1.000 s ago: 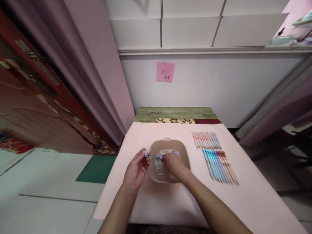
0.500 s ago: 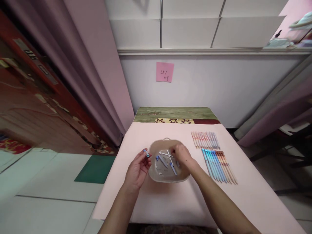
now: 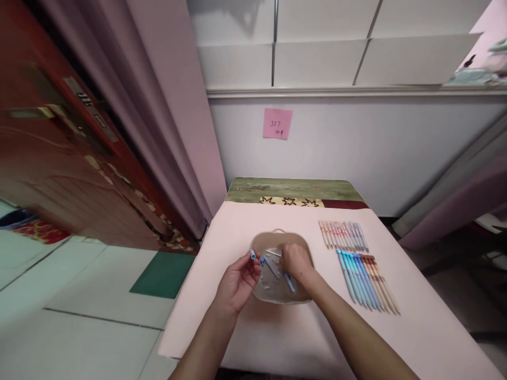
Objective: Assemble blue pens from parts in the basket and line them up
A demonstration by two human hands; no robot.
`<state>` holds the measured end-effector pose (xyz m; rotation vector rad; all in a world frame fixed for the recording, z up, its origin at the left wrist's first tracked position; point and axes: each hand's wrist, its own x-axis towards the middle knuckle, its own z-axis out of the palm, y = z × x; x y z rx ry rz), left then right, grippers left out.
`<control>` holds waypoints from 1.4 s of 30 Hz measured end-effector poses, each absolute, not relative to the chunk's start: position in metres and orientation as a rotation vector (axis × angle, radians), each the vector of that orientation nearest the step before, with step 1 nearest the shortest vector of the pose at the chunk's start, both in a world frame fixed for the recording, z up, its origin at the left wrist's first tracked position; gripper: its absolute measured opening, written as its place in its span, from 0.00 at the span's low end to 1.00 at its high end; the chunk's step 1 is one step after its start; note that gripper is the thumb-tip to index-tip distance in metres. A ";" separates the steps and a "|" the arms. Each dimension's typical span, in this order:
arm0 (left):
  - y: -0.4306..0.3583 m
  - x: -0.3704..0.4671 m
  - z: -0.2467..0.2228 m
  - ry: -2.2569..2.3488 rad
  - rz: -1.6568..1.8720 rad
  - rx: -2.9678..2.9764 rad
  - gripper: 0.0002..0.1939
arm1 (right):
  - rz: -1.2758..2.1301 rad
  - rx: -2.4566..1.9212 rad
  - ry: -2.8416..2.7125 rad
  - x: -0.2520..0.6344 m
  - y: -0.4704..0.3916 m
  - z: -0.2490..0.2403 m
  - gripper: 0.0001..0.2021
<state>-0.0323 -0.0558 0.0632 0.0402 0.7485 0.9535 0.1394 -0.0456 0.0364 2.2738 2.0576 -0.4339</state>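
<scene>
My left hand (image 3: 238, 281), at the left rim of a shallow beige plastic basin (image 3: 259, 296), pinches a short light-blue pen piece (image 3: 252, 255) whose hollow round end faces me. My right hand (image 3: 296, 262) reaches down inside the basin with its fingers closed; the fingertips are hidden, so what they hold cannot be made out. Close to those fingers lies a thin white stick (image 3: 273, 253). Also in the basin are a greyish-blue pen barrel (image 3: 272, 267), a blue pen part (image 3: 289, 282), a small dark-blue piece (image 3: 262, 261) and several tiny white bits.
Right of the basin, a row of blue and brown pens (image 3: 366, 282) lies side by side, with pale patterned pen barrels (image 3: 344, 236) behind it. A pink cloth (image 3: 222, 248) covers the table. A pink note (image 3: 278, 124) is stuck on the wall behind.
The view has shifted, so everything sits slightly right and lower. My right hand has moved slightly within the basin, and the white sticks there have shifted. My left hand still holds the light-blue piece.
</scene>
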 end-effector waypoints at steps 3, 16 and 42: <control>-0.054 -0.033 0.067 0.684 0.906 -0.051 0.08 | -0.495 2.386 2.234 0.146 -0.060 0.056 0.09; -0.068 -0.012 0.062 0.812 0.980 0.156 0.03 | -1.292 2.583 2.800 0.131 -0.100 0.090 0.08; -0.057 -0.038 0.074 0.767 1.092 0.014 0.07 | -0.487 2.501 2.247 0.171 -0.068 0.045 0.10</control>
